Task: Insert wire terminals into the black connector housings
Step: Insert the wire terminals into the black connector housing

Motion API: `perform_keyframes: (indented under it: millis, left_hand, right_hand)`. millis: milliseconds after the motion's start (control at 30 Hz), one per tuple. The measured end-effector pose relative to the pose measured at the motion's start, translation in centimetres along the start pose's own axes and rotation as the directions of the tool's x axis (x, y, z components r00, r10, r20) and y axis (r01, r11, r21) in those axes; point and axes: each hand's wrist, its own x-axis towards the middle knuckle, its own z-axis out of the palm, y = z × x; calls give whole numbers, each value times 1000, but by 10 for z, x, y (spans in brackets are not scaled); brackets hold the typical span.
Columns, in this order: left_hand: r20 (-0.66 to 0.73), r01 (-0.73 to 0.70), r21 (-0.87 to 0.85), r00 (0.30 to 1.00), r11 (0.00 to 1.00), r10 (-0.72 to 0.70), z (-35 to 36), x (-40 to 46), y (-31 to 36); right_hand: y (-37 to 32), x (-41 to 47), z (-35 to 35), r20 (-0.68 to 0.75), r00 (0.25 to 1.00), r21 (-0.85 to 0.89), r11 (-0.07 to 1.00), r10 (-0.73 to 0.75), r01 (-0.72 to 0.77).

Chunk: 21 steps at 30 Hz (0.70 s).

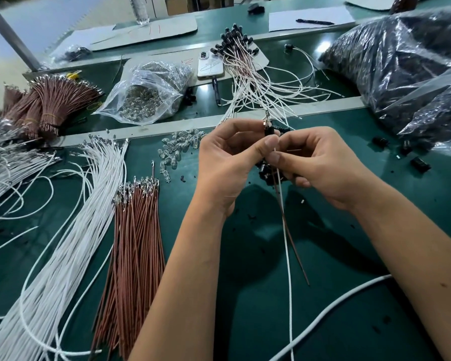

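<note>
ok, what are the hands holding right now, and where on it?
Both hands pinch the same work: the left hand grips a black connector housing at its body, and the right hand pinches the white wire just below it.

The table is covered in matt green mat. Glossy crinkled plastic bags hold black parts. The wires' tips look like shiny metal, perhaps.
</note>
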Motion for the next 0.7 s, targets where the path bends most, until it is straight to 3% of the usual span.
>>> perform_keyframes:
  millis: [700]
  left_hand:
    - [30, 84, -51, 996, 995, -83, -5, 0, 4]
  right_hand:
    - [-5, -2, 0, 47, 998, 68, 997, 41, -44]
